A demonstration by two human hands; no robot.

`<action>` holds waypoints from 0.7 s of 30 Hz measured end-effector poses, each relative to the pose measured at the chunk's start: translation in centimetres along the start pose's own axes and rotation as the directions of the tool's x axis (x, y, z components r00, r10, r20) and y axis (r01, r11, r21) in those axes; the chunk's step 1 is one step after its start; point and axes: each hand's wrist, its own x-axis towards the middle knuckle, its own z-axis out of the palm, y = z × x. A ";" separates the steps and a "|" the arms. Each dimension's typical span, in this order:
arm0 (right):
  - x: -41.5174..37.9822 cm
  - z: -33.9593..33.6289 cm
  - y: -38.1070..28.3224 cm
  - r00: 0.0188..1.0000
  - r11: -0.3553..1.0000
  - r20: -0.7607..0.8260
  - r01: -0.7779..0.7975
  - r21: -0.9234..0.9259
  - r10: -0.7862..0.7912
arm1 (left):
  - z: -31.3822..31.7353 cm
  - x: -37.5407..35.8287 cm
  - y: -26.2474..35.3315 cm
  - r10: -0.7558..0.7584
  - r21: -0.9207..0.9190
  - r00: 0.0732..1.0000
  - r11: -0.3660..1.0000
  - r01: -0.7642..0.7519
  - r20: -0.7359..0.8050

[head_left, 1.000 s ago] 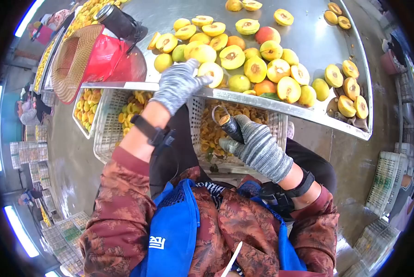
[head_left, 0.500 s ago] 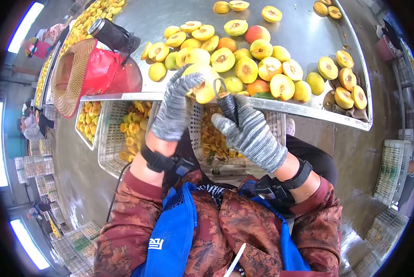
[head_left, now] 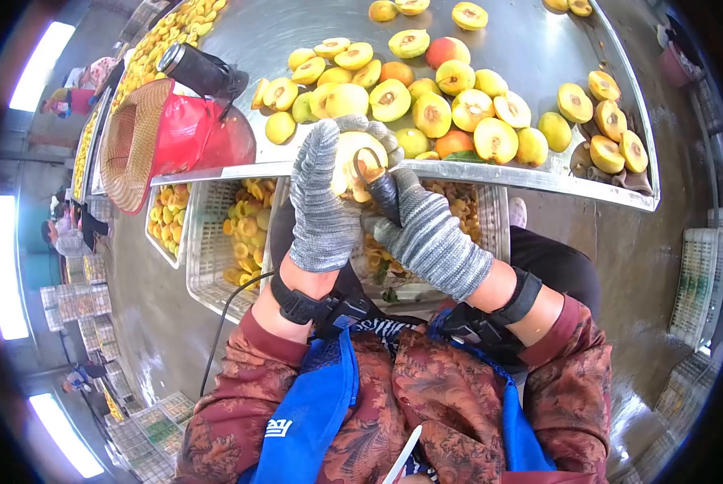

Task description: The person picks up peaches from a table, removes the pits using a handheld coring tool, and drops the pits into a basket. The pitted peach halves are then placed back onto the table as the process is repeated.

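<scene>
In a grey knitted glove, my left hand (head_left: 323,198) is wrapped round a yellow peach half (head_left: 347,160) with its cut face turned up, just over the table's near edge. My right hand (head_left: 438,230), gloved alike, grips the black handle of a looped pitting tool (head_left: 385,196). The metal loop lies against the cut face of the fruit. Beyond my hands, many halved peaches (head_left: 432,114) lie cut side up on the metal table (head_left: 329,18), some with the stone cavity showing.
Left on the table are a straw hat (head_left: 127,153), a red bag (head_left: 185,133) and a black thermos (head_left: 204,71). Below the edge stand a crate (head_left: 202,230) of peach halves and another crate (head_left: 499,222) of peach scraps. Stacked crates (head_left: 695,282) stand right; other people work far left.
The tool's loop has come from beside the fruit onto its cut face. My hands have drawn closer together and my left fingers now curl round the far side of the peach half.
</scene>
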 end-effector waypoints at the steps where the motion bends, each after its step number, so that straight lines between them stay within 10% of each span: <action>1: 0.1 0.4 0.7 1.000 1.000 0.002 0.027 -0.015 -0.027 | 0.5 -0.2 0.2 0.005 -0.010 1.000 1.000 -0.005 -0.006; 9: -1.5 -0.4 -0.8 0.999 0.997 0.031 -0.007 0.076 0.004 | 1.5 -1.0 0.7 0.069 0.124 0.997 0.990 -0.071 0.027; 11: -1.9 -0.6 -1.0 0.998 0.995 0.056 -0.036 0.089 0.031 | 1.6 -1.3 0.5 0.348 0.467 0.933 0.813 -0.349 0.092; 18: -2.5 -0.4 -0.5 0.996 0.988 0.060 0.061 0.143 -0.070 | 0.4 -1.3 0.4 0.377 0.558 0.909 0.723 -0.408 0.176; 21: -2.7 0.1 -0.3 0.996 0.990 0.004 0.090 0.109 -0.091 | -1.6 -1.4 -0.7 0.495 0.726 0.812 0.428 -0.539 0.311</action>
